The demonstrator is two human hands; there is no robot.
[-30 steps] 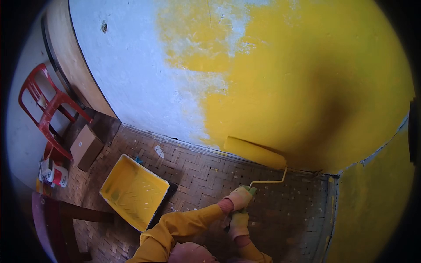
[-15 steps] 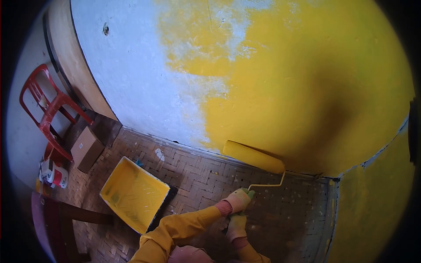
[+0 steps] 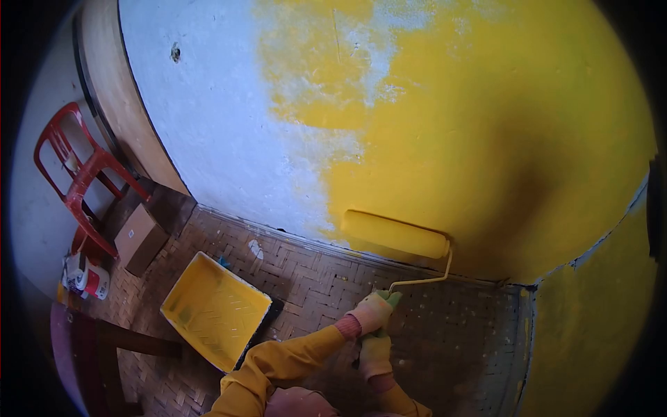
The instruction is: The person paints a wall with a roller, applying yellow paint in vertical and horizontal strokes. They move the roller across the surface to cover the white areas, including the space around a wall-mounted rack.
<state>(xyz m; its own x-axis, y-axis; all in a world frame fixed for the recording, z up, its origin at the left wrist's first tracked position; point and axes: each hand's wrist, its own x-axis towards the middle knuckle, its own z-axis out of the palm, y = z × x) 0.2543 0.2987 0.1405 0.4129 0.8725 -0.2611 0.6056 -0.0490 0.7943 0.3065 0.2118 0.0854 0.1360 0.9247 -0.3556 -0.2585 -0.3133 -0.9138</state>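
Note:
Both of my gloved hands grip the green handle of a paint roller. My left hand is the upper one, at the end of a yellow sleeve, and my right hand holds just below it. The roller's yellow sleeve lies flat against the bottom of the wall, just above the floor line, at the edge where yellow paint meets bare white. A thin wire frame links the handle to the roller's right end.
A yellow paint tray sits on the woven floor to my left. Further left are a cardboard box, a red plastic chair and a paint container. A dark table leg stands near the tray. The wall corner is at right.
The roller has shifted left and slightly up along the base of the wall. Both hands have followed it to the left, still on the handle.

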